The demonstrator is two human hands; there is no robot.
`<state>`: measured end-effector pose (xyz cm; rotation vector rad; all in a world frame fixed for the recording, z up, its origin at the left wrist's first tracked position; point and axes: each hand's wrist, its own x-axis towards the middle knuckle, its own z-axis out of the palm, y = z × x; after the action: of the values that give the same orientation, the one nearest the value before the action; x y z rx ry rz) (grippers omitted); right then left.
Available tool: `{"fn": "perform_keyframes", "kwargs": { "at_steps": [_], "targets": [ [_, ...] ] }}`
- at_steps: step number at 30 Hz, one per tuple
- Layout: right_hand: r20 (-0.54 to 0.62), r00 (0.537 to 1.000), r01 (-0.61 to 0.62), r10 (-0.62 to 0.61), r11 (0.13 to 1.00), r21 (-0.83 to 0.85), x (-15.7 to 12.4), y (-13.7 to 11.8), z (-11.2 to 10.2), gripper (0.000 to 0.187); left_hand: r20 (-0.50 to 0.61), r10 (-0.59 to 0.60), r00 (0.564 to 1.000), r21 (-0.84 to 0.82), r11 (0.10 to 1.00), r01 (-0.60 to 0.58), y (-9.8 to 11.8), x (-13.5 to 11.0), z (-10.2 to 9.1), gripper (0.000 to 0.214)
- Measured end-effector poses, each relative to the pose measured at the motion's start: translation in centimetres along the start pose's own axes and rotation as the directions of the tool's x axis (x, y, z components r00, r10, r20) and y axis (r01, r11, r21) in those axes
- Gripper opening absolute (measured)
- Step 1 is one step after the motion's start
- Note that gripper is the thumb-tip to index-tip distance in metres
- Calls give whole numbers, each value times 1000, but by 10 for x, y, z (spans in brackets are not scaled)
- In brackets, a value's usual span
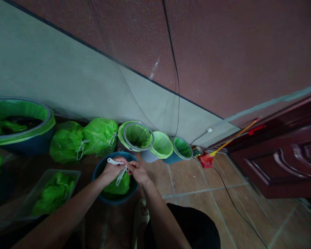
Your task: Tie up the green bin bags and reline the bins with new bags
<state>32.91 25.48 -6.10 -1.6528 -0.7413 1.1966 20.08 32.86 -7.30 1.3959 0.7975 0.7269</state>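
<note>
My left hand (114,170) and my right hand (138,172) meet over a round blue bin (96,166). Their fingers are closed in a pinch on a white drawstring (121,176), with one end sticking out past my left hand and a loop hanging between the two. Beneath my hands, a green plastic bag (119,188) lies in the bin. My fingers partly hide where the string joins the bag.
Two tied green bags (67,141) rest against the wall. Left of them stands a large lined tub (38,133). A clear box (76,176) holds green bags. Several lined bins (139,135) stand right, near a red dustpan (206,160), a cable (230,195) and a door (280,152).
</note>
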Motion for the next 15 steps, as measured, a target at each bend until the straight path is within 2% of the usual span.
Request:
{"fn": "perform_keyframes", "kwargs": {
  "at_steps": [2, 5, 7, 9, 10, 12, 14, 15],
  "targets": [
    [-9, 999, -34, 35, 997, 66, -1, 0, -1, 38, 32, -58, 998, -42, 997, 60, 2, -1, -1, 12],
    [-21, 999, -37, 39, 996, 79, 0, 2, -2, 36, 117, -160, 980, -131, 976, 175, 5, -3, -1, 19],
    [-50, 998, -24, 24, 1000, -2, 1, 4, -2, 29, 145, -184, 972, -160, 965, 207, 6, -3, -1, 22],
    [-93, 993, 55, -77, 975, -217, 1, 3, -2, 19, 143, -186, 972, -154, 966, 208, 7, -3, 0, 22],
    [-102, 982, 111, -157, 927, -358, 1, 2, -2, 16, 130, -184, 974, -146, 968, 202, 8, -2, 0, 22],
    [-94, 946, 192, -311, 769, -610, -1, -1, -3, 15, 92, -180, 979, -129, 973, 191, 9, -1, 0, 21],
    [-86, 919, 195, -385, 634, -748, -4, -2, -4, 16, 58, -185, 981, -102, 976, 190, 9, 1, -1, 20],
    [-94, 916, 174, -390, 598, -783, -5, -1, -5, 17, 49, -194, 980, -79, 977, 197, 8, 2, -2, 18]
  ]
}}
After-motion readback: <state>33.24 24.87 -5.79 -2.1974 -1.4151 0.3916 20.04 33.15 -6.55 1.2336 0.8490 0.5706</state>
